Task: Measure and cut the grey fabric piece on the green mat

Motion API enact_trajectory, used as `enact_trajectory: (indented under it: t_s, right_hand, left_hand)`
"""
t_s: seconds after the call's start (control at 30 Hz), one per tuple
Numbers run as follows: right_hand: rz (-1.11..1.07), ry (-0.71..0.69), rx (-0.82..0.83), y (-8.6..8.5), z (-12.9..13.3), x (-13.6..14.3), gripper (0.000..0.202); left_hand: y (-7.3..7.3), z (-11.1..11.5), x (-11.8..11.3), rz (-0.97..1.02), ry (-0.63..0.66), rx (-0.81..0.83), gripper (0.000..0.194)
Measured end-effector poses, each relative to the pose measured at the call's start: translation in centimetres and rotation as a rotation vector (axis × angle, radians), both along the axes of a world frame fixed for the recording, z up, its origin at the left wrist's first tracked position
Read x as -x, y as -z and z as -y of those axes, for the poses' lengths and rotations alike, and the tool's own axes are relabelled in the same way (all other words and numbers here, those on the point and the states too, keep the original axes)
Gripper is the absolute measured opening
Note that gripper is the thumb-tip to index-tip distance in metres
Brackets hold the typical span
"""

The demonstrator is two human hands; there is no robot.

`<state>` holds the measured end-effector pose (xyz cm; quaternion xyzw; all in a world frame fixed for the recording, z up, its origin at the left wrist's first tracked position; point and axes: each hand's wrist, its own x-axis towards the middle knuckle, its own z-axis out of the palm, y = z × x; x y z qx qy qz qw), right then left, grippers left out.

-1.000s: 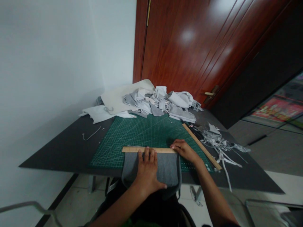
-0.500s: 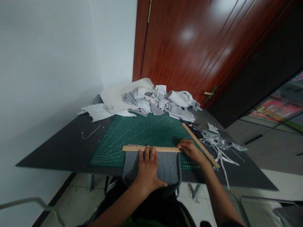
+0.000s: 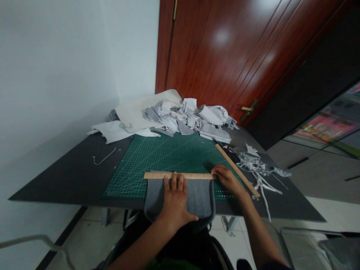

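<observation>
Grey fabric [image 3: 198, 195] lies over the front edge of the green cutting mat [image 3: 180, 155], its near end hanging off the table. A wooden ruler [image 3: 197, 176] lies across the fabric near its far edge. My left hand [image 3: 176, 202] rests flat with fingers spread, fingertips pressing on the ruler and palm on the fabric. At the ruler's right end, my right hand [image 3: 226, 177] has its fingers pinched together. Whatever is between those fingertips is too small to make out. A second wooden ruler [image 3: 237, 170] lies slanted on the mat's right side, beyond my right hand.
White and grey cloth pieces [image 3: 188, 116] are heaped at the table's back. Cut strips and scraps [image 3: 253, 161] lie to the right, some hanging over the front edge. A thin cord [image 3: 104, 159] lies on the dark table [image 3: 64, 176]. A wooden door [image 3: 208, 56] stands behind.
The camera view has shifted slightly. Both hands, the ruler and the grey fabric stay in nearly the same places.
</observation>
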<state>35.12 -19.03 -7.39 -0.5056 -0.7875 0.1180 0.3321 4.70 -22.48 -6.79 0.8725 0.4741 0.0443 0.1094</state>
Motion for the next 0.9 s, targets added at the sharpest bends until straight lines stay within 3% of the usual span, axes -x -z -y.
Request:
enact_trajectory:
  t_s: [0.4, 0.9]
  right_hand:
    - [0.109, 0.016, 0.056, -1.5, 0.4, 1.0, 0.025]
    - [0.128, -0.042, 0.066, -1.6, -0.6, 4.1, 0.024]
  left_hand:
    - [0.0, 0.0, -0.1, 0.017, 0.001, -0.005, 0.136]
    - [0.1, 0.0, -0.1, 0.023, 0.002, -0.009, 0.133]
